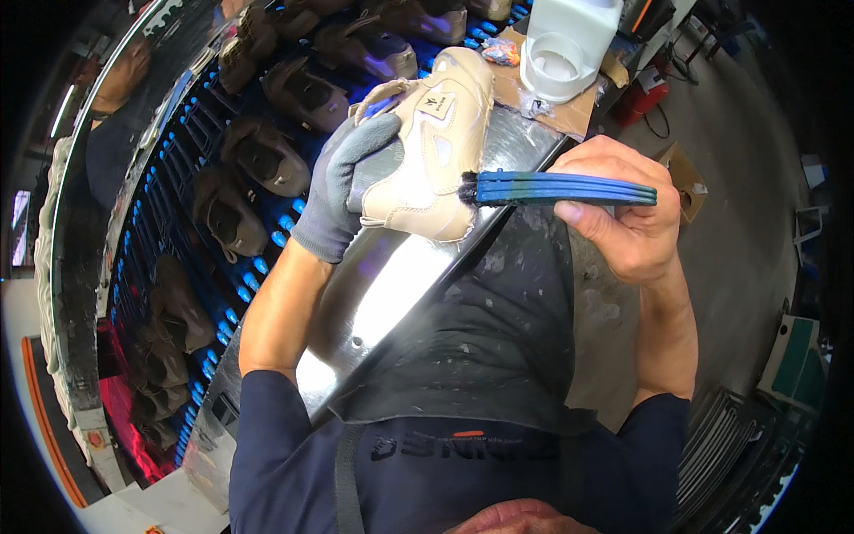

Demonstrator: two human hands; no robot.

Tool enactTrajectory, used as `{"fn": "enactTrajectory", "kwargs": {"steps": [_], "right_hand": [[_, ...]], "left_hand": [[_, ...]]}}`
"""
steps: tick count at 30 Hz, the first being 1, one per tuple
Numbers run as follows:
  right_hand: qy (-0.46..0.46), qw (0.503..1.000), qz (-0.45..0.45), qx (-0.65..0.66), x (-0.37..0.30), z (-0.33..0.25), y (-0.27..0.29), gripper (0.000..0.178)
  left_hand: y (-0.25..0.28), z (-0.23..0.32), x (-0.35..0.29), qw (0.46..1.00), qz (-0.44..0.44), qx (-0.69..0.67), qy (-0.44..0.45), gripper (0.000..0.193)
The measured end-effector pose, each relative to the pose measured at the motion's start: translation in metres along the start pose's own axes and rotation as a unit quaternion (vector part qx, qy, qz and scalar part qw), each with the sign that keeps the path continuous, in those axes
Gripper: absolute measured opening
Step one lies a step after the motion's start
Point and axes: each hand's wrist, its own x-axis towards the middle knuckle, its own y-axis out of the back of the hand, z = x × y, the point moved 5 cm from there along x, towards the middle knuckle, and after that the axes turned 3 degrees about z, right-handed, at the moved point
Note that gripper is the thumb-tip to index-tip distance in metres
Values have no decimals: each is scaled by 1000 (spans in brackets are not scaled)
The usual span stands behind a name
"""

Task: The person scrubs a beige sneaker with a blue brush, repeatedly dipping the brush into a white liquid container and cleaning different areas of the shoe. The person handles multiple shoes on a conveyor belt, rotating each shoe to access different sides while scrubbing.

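My left hand [342,182], in a grey glove, grips a beige sneaker upper [436,142] from its left side and holds it above the metal bench edge [391,285]. In my bare right hand [618,209] is a blue-handled brush [560,189], held level. Its dark bristles touch the shoe's lower right side near the heel. My dark apron [480,356] fills the lower middle of the view.
A conveyor with blue rollers [222,222] curves along the left, carrying several brown shoe uppers [267,156]. A white plastic container [565,44] stands on cardboard at the top. Another person's arm [111,98] shows at the far left. Grey floor lies to the right.
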Motion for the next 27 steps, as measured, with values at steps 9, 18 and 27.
{"fn": "enactTrajectory", "kwargs": {"steps": [9,18,27], "right_hand": [[70,994,-21,-82,0,-13,2,25],[175,951,-38,-253,8,-28,11,34],[246,887,-139,-366,32,-45,17,40]], "left_hand": [[5,4,13,995,-54,28,-83,44],[30,10,31,832,9,472,-292,67],[-19,10,55,983,-41,-179,3,19]]}}
